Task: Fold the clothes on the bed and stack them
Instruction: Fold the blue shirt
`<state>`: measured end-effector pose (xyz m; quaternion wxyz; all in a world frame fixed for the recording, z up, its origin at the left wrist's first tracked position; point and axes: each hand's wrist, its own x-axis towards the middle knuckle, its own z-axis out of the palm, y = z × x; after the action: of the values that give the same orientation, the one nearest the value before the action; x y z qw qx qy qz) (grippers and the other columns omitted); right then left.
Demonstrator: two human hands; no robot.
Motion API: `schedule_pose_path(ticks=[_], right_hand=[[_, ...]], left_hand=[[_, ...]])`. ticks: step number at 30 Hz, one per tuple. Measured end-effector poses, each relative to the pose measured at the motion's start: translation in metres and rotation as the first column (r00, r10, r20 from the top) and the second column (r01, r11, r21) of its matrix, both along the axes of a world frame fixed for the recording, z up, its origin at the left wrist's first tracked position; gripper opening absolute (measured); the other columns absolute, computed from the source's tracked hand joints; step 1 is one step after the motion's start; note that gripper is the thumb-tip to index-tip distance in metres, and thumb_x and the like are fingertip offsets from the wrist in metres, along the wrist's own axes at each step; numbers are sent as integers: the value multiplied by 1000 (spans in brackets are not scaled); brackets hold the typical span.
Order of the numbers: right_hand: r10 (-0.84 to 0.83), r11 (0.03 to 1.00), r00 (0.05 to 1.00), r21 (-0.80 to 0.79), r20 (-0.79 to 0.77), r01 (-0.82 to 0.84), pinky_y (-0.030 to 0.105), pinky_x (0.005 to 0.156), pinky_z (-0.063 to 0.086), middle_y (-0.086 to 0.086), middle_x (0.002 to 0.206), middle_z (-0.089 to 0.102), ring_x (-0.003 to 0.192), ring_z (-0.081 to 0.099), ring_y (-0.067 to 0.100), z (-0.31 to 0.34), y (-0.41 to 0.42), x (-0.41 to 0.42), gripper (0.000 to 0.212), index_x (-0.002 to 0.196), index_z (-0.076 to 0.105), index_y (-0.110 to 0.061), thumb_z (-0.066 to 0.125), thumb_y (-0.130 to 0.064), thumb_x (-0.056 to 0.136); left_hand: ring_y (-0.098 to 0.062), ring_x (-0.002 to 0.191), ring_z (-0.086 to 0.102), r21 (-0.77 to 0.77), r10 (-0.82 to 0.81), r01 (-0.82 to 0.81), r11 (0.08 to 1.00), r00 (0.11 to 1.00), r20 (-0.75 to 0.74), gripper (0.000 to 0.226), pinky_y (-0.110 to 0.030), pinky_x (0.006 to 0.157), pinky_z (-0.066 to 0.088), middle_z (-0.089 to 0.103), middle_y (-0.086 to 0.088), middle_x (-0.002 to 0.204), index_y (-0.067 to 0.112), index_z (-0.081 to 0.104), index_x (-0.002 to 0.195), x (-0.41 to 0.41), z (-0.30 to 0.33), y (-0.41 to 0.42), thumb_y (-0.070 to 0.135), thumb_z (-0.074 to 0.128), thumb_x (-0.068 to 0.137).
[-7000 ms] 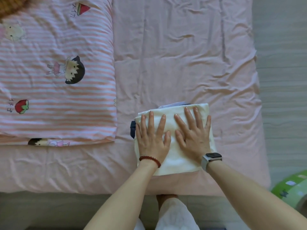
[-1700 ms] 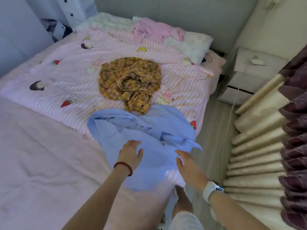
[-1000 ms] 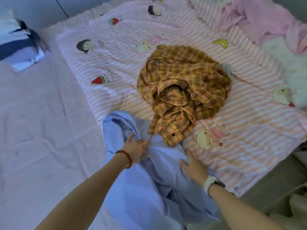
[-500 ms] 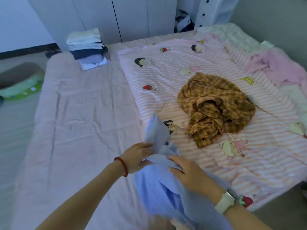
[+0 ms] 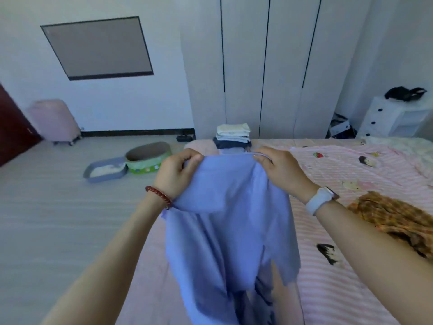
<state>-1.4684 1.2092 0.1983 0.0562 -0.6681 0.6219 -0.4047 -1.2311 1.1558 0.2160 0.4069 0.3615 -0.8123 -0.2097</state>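
A light blue shirt (image 5: 229, 226) hangs in the air in front of me, above the pink bed (image 5: 346, 289). My left hand (image 5: 175, 173) grips its top edge on the left, and my right hand (image 5: 278, 170) pinches the same edge on the right. The shirt's lower part drapes down out of the frame. A stack of folded clothes (image 5: 233, 138) sits at the far end of the bed, partly hidden behind the shirt. A crumpled yellow plaid shirt (image 5: 396, 221) lies on the striped pink quilt (image 5: 375, 174) to my right.
White wardrobe doors (image 5: 264, 66) stand behind the bed. A white drawer unit (image 5: 393, 118) is at the far right. On the floor to the left lie a green oval tub (image 5: 147, 158), a grey tray (image 5: 105, 170) and a pink suitcase (image 5: 55, 120).
Both hands have lifted the blue shirt off the bed and now hold it up by its top edge. My view has swung up toward the wardrobe and the folded stack.
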Motion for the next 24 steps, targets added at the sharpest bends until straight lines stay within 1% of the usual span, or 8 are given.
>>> schedule_pose_path(ticks=[4,7,13,15,17,19,22,24], right_hand=[[21,998,1000,-66,6,-21,34,71,36,14,77,62,82,56,30,50,-35,19,23,78,61,-6,50,-15,96],[62,994,997,-87,-50,-66,40,67,39,10,64,46,71,48,32,77,-53,33,30,70,49,-3,51,-21,95],[25,994,995,-106,-100,-36,30,65,33,-4,65,47,73,47,22,94,-69,35,21,75,54,-18,51,-26,94],[72,997,993,44,-90,-68,28,73,36,-1,84,55,84,50,21,82,-71,31,13,97,62,-15,49,-18,95],[182,974,983,140,-10,-179,22,85,36,6,118,53,105,53,19,64,-65,36,36,129,51,-15,54,-17,93],[300,947,950,89,85,-307,15,92,31,3,133,46,118,47,13,51,-55,48,54,138,41,-17,62,-23,89],[508,845,818,25,270,-534,11,95,34,-16,130,46,122,44,-3,46,-44,75,63,138,33,-29,67,-23,85],[532,827,761,-35,370,-561,10,89,39,-27,118,52,110,48,-16,43,-45,89,51,124,40,-36,67,-17,85]], left_hand=[[-16,72,56,15,32,-36,999,983,179,20,-27,71,42,65,-6,77,7,65,80,24,32,-11,25,68,84],[-2,52,40,38,126,-131,991,985,114,29,-16,52,31,47,5,55,14,53,61,43,43,-16,20,63,88],[-11,52,27,121,223,-230,966,972,66,44,-16,46,26,30,3,55,16,33,56,57,59,-26,19,52,94],[-9,50,26,168,258,-253,953,966,-9,45,-17,44,24,29,2,54,17,31,56,51,63,-28,22,51,95],[-9,48,28,252,278,-238,938,951,-133,43,-20,45,25,32,0,55,15,34,57,41,69,-31,24,52,95],[-14,54,32,304,280,-223,926,947,-157,38,-26,51,29,36,-4,59,11,41,62,28,76,-33,25,53,94],[-17,56,36,321,272,-214,923,951,-148,36,-27,54,33,41,-6,58,11,46,61,3,86,-33,25,55,93],[-20,60,39,348,260,-178,920,944,-205,38,-28,60,35,42,-7,59,12,46,58,-9,93,-33,22,55,93]])
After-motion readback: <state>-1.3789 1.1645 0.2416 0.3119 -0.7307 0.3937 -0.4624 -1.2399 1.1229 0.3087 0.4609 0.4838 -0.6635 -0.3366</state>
